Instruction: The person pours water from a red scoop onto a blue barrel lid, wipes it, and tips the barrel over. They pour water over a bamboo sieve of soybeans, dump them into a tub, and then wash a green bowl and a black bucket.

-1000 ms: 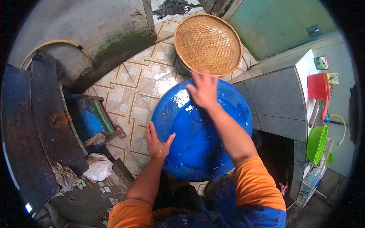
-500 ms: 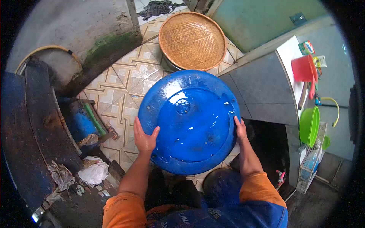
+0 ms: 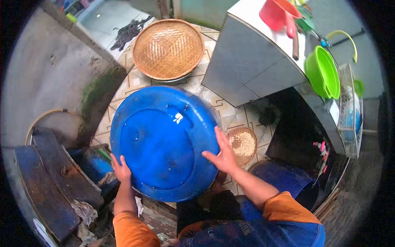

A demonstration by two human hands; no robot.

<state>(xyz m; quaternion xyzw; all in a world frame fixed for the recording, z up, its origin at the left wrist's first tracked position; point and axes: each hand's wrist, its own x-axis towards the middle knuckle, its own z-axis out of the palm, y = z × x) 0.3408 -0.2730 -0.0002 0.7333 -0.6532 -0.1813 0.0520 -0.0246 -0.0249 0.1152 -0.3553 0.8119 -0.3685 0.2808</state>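
Between my two hands is a large round blue plastic basin (image 3: pixel 158 152), wet and scuffed, with its flat round base toward me. My left hand (image 3: pixel 121 169) grips its lower left edge, thumb and fingers spread along the rim. On the right side, my right hand (image 3: pixel 224 155) holds it with the thumb over the blue surface and the fingers pointing up along the edge. The undersides of both grips are hidden. Beyond the basin a woven bamboo tray (image 3: pixel 168 49) rests on top of a round vessel on the floor.
A small round basket (image 3: pixel 242 144) of pale pieces sits on the tiled floor. At right, a tiled counter (image 3: pixel 251 66) bears a red dipper (image 3: pixel 276 15) and green basins (image 3: pixel 323 74). A blue drum (image 3: pixel 284 181) lies below. Dark wooden boards (image 3: pixel 57 177) stand at left.
The basin has moved left with both hands and turned, uncovering the small basket on the floor. The view has swung to the right.
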